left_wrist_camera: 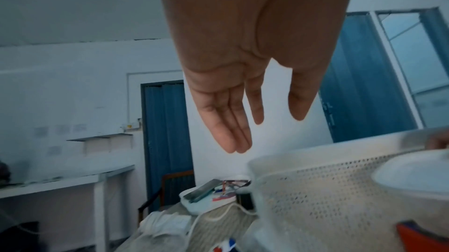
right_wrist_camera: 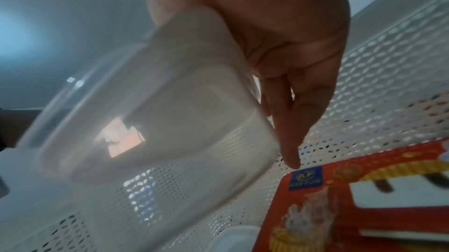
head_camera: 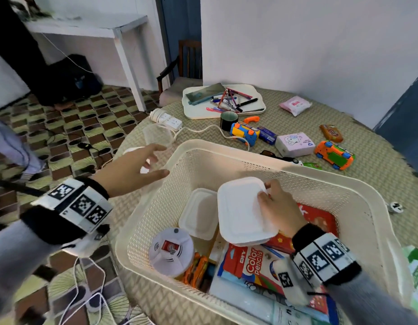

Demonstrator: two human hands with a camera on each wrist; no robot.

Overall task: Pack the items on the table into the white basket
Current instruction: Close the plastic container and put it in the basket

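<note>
The white perforated basket [head_camera: 226, 148] stands on the table in front of me. My right hand [head_camera: 267, 192] is inside it and grips a white lidded plastic container [head_camera: 241, 212] by its far edge, held tilted above the other contents. In the right wrist view the container [right_wrist_camera: 157, 121] looks translucent, with the fingers [right_wrist_camera: 289, 141] along its side. My left hand [head_camera: 160, 159] hovers open outside the basket's left rim, fingers straight [left_wrist_camera: 233, 141], near clear plastic tubs [head_camera: 156, 136].
In the basket lie a second white container [head_camera: 198, 212], a round white device [head_camera: 171, 250], a colour pencil box [head_camera: 250, 263] and a red biscuit box [right_wrist_camera: 364, 189]. Beyond it sit a pen tray [head_camera: 255, 109], black cup [head_camera: 229, 120], toy camera [head_camera: 244, 132], tissue pack [head_camera: 294, 144], orange toy car [head_camera: 334, 154] and power strip [head_camera: 165, 119].
</note>
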